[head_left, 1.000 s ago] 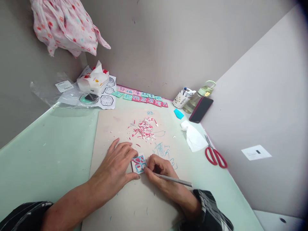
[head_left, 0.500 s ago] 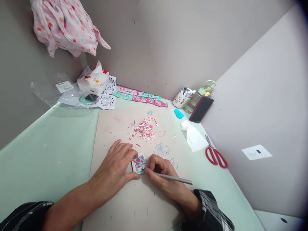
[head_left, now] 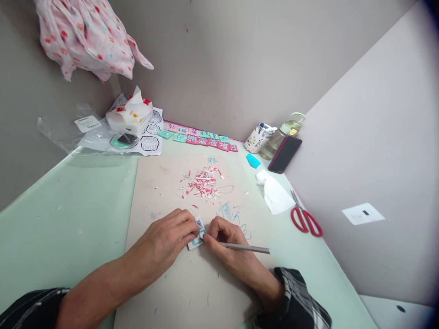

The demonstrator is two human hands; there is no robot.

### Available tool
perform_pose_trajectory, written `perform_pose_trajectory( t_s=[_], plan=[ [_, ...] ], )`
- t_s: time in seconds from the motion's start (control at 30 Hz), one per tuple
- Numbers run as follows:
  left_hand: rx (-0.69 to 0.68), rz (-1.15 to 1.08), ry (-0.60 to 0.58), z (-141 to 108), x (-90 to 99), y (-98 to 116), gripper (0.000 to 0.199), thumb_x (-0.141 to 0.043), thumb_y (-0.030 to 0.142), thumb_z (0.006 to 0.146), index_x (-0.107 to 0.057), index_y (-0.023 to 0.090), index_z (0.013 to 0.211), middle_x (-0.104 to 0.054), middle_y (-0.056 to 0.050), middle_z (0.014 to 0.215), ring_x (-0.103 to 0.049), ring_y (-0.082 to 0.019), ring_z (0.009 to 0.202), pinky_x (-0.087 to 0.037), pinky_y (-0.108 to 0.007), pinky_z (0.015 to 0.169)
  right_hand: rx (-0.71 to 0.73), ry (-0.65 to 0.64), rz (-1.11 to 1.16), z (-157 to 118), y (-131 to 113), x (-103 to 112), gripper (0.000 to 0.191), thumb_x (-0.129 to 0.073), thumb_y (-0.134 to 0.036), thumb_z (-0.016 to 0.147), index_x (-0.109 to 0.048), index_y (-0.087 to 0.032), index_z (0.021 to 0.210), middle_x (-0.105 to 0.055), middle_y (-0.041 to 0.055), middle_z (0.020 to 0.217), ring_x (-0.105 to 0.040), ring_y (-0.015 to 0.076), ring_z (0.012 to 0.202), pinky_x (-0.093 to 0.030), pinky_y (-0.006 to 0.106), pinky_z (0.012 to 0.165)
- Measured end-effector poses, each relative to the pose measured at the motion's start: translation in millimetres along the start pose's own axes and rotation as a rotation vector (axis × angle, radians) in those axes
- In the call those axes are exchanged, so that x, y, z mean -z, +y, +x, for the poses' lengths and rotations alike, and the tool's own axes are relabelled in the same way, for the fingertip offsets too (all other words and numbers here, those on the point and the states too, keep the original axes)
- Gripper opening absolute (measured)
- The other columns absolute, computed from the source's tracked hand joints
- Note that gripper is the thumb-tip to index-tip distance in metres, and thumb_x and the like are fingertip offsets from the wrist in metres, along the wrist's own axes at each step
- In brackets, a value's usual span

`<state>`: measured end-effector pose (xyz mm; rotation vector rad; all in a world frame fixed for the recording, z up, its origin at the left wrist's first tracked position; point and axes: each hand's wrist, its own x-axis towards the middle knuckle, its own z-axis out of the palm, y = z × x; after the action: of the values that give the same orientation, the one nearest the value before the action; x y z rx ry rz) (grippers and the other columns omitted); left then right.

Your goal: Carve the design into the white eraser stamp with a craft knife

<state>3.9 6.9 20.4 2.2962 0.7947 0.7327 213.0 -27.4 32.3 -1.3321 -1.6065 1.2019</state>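
Observation:
A small square rubber stamp block (head_left: 195, 244) lies on the beige board, its white and red face marked with blue lines. My left hand (head_left: 169, 235) is closed over its left side, thumb and fingertips drawn together on the face and hiding part of it. Whether a loose sliver is pinched there I cannot make out. My right hand (head_left: 228, 244) grips a silver pen-shaped craft knife (head_left: 248, 248) close to the block's right edge; the fingers hide its tip. Beyond the hands sits a pile of red and white shavings (head_left: 206, 182).
Under the work lies a beige board (head_left: 147, 183) on a pale green table. Red-handled scissors (head_left: 306, 221), a crumpled tissue (head_left: 274, 194), a phone (head_left: 285, 154), a bottle (head_left: 274, 144) and a pen cup (head_left: 258, 138) stand right. Lettered tiles (head_left: 202, 139) line the back, beside a tissue pack (head_left: 128, 116).
My left fingers and thumb have closed from a spread hold at the block's edges to a pinch on its face. The block looks slightly turned. The right hand stays nearly still.

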Motion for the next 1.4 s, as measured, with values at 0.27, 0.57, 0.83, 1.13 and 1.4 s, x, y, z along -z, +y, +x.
perform_pose_trajectory(
  t_s=[0.27,0.57,0.83,1.13,1.4],
  plan=[
    [-0.162,0.331,-0.080,10,2.0,0,0.018,-0.055,0.009,0.101,-0.066,0.019,0.090,-0.071,-0.001,0.093,-0.063,-0.020,0.082,-0.043,-0.033,0.071,0.002,-0.004,-0.004,-1,1,-1,0.029,-0.060,-0.019,0.088,-0.040,-0.022,0.067,-0.039,-0.0069,0.065,-0.033,0.0116,0.062,-0.026,0.027,0.056],
    [-0.153,0.429,-0.265,31,9.1,3,0.021,-0.061,0.003,0.091,-0.063,0.018,0.077,-0.065,0.000,0.080,-0.062,-0.019,0.074,-0.035,-0.031,0.058,0.011,-0.009,0.010,0,4,-1,0.028,-0.059,-0.017,0.087,-0.040,-0.022,0.067,-0.040,-0.0072,0.064,-0.034,0.0116,0.062,-0.026,0.027,0.056],
    [-0.139,0.458,-0.384,43,12.4,11,0.020,-0.056,0.002,0.089,-0.061,0.019,0.080,-0.065,-0.001,0.082,-0.062,-0.020,0.073,-0.034,-0.031,0.057,0.015,-0.027,0.028,-3,5,0,0.028,-0.060,-0.017,0.087,-0.041,-0.023,0.068,-0.041,-0.0077,0.063,-0.033,0.0114,0.061,-0.025,0.028,0.055],
    [-0.175,0.505,-0.330,42,7.6,8,0.021,-0.054,0.000,0.080,-0.055,0.020,0.075,-0.061,0.000,0.078,-0.058,-0.020,0.069,-0.032,-0.031,0.053,-0.004,-0.008,0.004,-2,-1,7,0.026,-0.061,-0.018,0.085,-0.043,-0.022,0.068,-0.040,-0.0078,0.062,-0.031,0.0107,0.059,-0.024,0.026,0.053],
    [-0.249,0.466,-0.104,24,-1.2,0,0.024,-0.045,-0.001,0.084,-0.052,0.021,0.078,-0.058,0.001,0.076,-0.056,-0.017,0.068,-0.034,-0.031,0.056,-0.028,0.175,0.077,3,-8,21,0.033,-0.068,-0.029,0.083,-0.040,-0.023,0.066,-0.039,-0.0078,0.061,-0.030,0.0111,0.058,-0.025,0.026,0.054]
  ],
)
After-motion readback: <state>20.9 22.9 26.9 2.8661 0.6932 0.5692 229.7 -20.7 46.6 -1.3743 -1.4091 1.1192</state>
